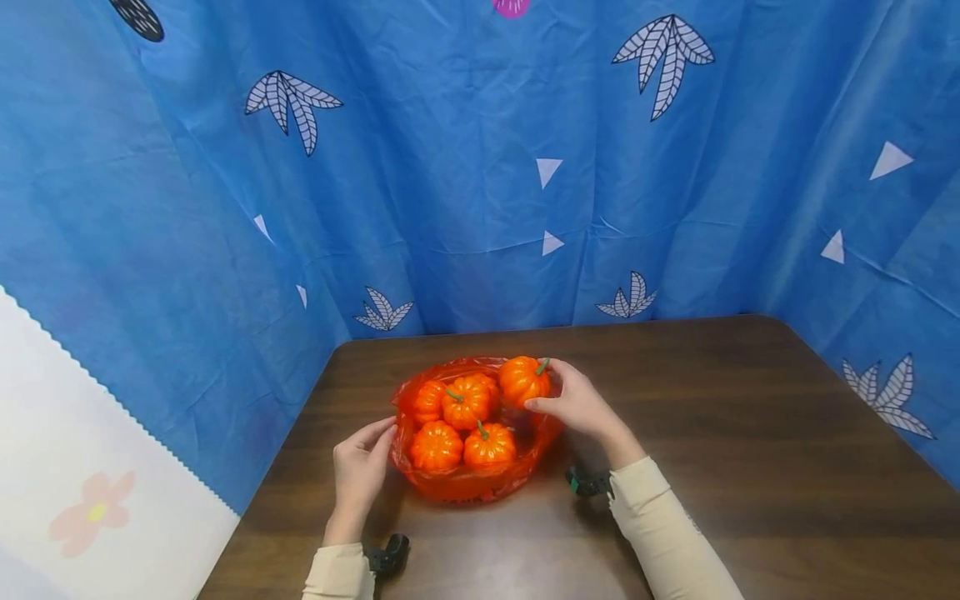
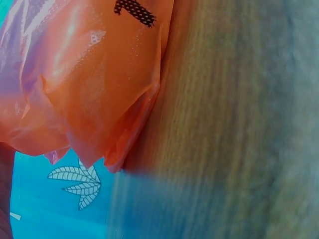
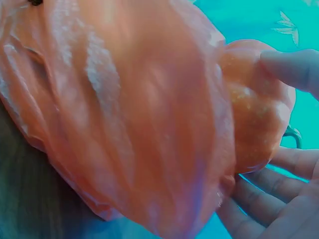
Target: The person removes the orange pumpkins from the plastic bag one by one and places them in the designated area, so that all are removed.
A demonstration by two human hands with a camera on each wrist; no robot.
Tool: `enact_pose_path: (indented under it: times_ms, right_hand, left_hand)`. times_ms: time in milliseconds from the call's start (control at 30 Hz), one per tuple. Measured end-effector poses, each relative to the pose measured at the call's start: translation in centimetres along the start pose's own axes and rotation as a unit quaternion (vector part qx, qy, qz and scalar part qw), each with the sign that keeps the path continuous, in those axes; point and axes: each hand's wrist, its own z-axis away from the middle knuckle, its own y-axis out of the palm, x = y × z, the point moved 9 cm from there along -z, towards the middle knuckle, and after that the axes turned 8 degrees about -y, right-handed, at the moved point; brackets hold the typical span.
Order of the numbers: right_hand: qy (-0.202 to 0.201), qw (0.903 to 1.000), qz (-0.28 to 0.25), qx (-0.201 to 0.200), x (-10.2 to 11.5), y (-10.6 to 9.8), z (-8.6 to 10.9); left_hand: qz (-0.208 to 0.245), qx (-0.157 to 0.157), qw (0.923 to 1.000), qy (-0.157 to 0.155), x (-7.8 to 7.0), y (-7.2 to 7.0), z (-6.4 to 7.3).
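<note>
In the head view, we look down on a brown wooden table (image 1: 750,433) before a blue curtain (image 1: 480,183) printed with leaves and white triangles. On the table sits an open red plastic bag (image 1: 468,488) with shiny orange pumpkins (image 1: 437,447) inside, some showing green stems. At the bag's left rim, the left hand (image 1: 360,465) pinches the plastic between thumb and fingers. Above the right rim, the right hand (image 1: 576,405) grips one raised pumpkin (image 1: 519,382), thumb and fingers clamped on it. Both arms wear cream sleeves (image 1: 667,525).

In the left wrist view, we see the bag's crinkled side with a dark printed mark (image 2: 135,12), the table beside it; we cannot tell the fingers' state from here.

In the right wrist view, we find the gripped pumpkin partly behind the bag's edge, thumb on one side, fingers on the other, its curved stem (image 3: 294,135) near the fingers.
</note>
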Motion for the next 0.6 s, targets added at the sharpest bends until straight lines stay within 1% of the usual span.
enact_pose_path:
  times_ms: [200,333,600]
  right_hand:
    - [0.014,0.9998,0.006,-0.01,0.0,-1.2,0.3]
    - [0.012,0.9999,0.006,-0.01,0.2,-1.9,0.4]
    - [0.012,0.9992,0.007,-0.038,0.5,-4.3,0.8]
  left_hand:
    - [-0.013,0.006,0.9999,-0.009,0.2,0.1,0.0]
    - [-0.02,0.008,0.9996,-0.017,0.4,0.1,0.1]
    - [-0.023,0.011,0.9994,-0.023,0.5,0.2,0.0]
